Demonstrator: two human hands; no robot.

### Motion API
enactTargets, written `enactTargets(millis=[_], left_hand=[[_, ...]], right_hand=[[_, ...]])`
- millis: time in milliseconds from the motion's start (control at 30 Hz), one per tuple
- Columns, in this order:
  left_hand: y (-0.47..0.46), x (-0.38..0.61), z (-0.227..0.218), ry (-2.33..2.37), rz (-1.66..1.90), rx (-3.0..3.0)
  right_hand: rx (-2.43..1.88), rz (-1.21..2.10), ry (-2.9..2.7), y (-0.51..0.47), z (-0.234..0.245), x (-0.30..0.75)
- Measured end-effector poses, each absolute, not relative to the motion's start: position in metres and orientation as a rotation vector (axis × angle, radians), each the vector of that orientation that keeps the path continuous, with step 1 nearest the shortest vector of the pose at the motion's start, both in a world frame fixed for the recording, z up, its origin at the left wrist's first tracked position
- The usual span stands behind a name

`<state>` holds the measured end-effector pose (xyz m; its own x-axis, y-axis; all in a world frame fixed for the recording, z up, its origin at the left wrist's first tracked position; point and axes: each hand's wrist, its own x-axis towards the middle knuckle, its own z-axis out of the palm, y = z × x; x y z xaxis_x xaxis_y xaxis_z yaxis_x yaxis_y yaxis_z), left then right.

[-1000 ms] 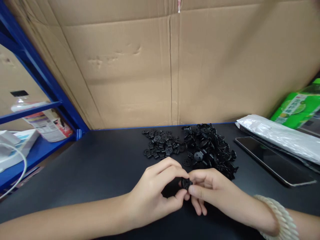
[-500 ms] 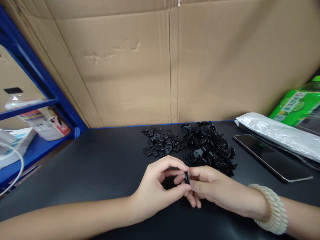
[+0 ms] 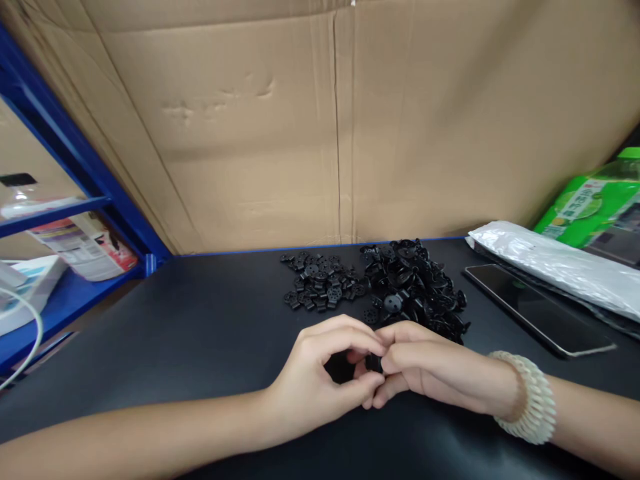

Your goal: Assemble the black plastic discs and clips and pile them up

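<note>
A small black plastic piece (image 3: 373, 363) is pinched between both hands at the lower middle of the view, partly hidden by the fingers. My left hand (image 3: 325, 373) closes on it from the left, thumb below and fingers above. From the right, my right hand (image 3: 425, 363) presses its thumb and fingers on the same piece. Just beyond the hands lies a heap of black round plastic clips (image 3: 410, 287). Left of that heap is a pile of smaller black perforated discs with tabs (image 3: 323, 280).
On the right a phone (image 3: 537, 310) lies by a white plastic package (image 3: 560, 267) and a green-labelled bottle (image 3: 585, 203). A blue shelf frame (image 3: 107, 200) with a labelled bottle (image 3: 87, 247) stands left. Cardboard (image 3: 250, 133) rises behind the black table (image 3: 200, 333).
My right hand has turned, its thumb now over the piece and its fingers curled in. The black piece has tilted from edge-on upright. The camera view has shifted slightly.
</note>
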<state>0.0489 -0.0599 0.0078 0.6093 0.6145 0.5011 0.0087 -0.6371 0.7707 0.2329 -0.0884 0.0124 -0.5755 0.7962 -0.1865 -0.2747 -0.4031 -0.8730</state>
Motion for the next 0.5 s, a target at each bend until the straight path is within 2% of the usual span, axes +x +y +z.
enactTargets(millis=[267,500], left_hand=[[-0.0619,0.0507,0.0060,0.513,1.027,2.005],[-0.0584,0.0502,0.0057,0.543,0.960,1.986]], right_hand=[[-0.944,1.999,-1.099,-0.0849,0.0102,0.2252],[-0.775,2.053,-1.166,-0.0841,0.0130,0.2314]])
